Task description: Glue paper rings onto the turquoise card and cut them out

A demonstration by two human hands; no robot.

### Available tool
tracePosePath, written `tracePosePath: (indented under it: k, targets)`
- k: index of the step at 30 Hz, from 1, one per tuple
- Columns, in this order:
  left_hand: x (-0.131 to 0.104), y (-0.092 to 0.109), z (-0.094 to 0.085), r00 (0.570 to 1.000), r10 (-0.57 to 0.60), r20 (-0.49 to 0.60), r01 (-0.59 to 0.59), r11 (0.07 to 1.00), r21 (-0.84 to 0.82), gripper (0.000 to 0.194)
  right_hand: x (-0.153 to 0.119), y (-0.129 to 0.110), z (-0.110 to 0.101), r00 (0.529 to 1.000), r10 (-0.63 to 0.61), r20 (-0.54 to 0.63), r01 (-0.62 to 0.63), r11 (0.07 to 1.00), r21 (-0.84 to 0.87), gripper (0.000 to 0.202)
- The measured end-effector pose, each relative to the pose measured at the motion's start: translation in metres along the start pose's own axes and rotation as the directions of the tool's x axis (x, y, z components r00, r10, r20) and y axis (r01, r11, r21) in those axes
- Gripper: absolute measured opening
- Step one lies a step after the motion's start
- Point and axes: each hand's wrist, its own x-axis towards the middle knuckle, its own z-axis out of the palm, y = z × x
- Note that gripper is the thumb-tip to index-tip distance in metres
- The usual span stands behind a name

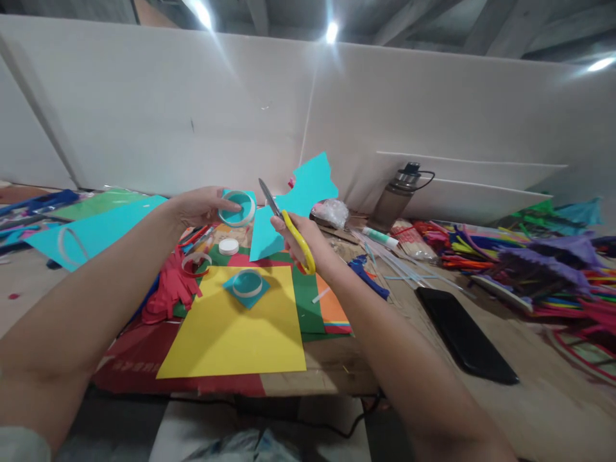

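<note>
My left hand [205,205] grips a white ring [237,224] with a piece of teal paper [247,204] against it, raised above the table. In my right hand [301,237] are yellow-handled scissors [299,240], blades pointing up and left toward the ring. Behind the scissors stands a large cut piece of turquoise paper [312,183]. Below, a second ring [248,293] on a small teal square [232,283] lies on a yellow sheet [240,340]. A white round lid [228,246] sits just behind the yellow sheet.
Red paper strips [168,289] and a turquoise sheet [110,224] lie at left. Toward the right are a dark bottle [394,202], a glue stick [380,238], a blue glue gun [368,276], a black phone [464,333] and colourful craft pieces [553,263]. White boards rise behind.
</note>
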Motion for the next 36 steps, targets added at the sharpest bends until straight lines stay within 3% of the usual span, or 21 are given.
tracePosePath:
  k: [3, 7, 9, 12, 14, 17, 26, 32, 36]
  targets:
    - [-0.007, -0.010, 0.010, 0.998, -0.034, 0.050, 0.032, 0.998, 0.045, 0.024, -0.008, 0.006, -0.004, 0.998, 0.057, -0.005, -0.057, 0.998, 0.015, 0.049]
    - [-0.013, -0.025, 0.023, 0.999, -0.046, 0.008, 0.041, 0.951, 0.308, 0.027, -0.023, 0.013, -0.009, 0.991, 0.132, -0.013, -0.132, 0.991, -0.004, 0.048]
    - [-0.014, -0.032, 0.029, 0.999, -0.025, -0.025, 0.034, 0.868, 0.496, 0.038, -0.030, 0.015, -0.010, 0.987, 0.163, -0.012, -0.163, 0.986, -0.017, 0.048]
    - [-0.016, -0.044, 0.036, 0.999, -0.045, 0.018, 0.016, 0.663, 0.748, 0.052, -0.037, 0.015, -0.011, 0.984, 0.176, -0.007, -0.176, 0.984, -0.020, 0.049]
    - [-0.019, -0.052, 0.041, 0.992, -0.103, 0.067, 0.000, 0.543, 0.839, 0.053, -0.039, 0.014, -0.010, 0.984, 0.177, -0.001, -0.177, 0.984, -0.008, 0.049]
    - [-0.024, -0.061, 0.048, 0.981, -0.163, 0.105, -0.018, 0.461, 0.887, 0.052, -0.039, 0.014, -0.009, 0.983, 0.185, 0.005, -0.185, 0.982, 0.024, 0.049]
    - [-0.019, -0.079, 0.048, 0.956, -0.243, 0.165, -0.043, 0.439, 0.898, 0.064, -0.034, 0.024, -0.007, 0.975, 0.221, 0.008, -0.220, 0.973, -0.070, 0.047]
    - [-0.009, -0.083, 0.045, 0.910, -0.328, 0.254, -0.065, 0.492, 0.868, 0.053, -0.033, 0.024, -0.008, 0.974, 0.219, 0.060, -0.212, 0.972, -0.103, 0.045]
    - [-0.008, -0.080, 0.046, 0.902, -0.344, 0.261, -0.078, 0.465, 0.882, 0.049, -0.034, 0.023, -0.008, 0.974, 0.214, 0.071, -0.208, 0.975, -0.084, 0.047]
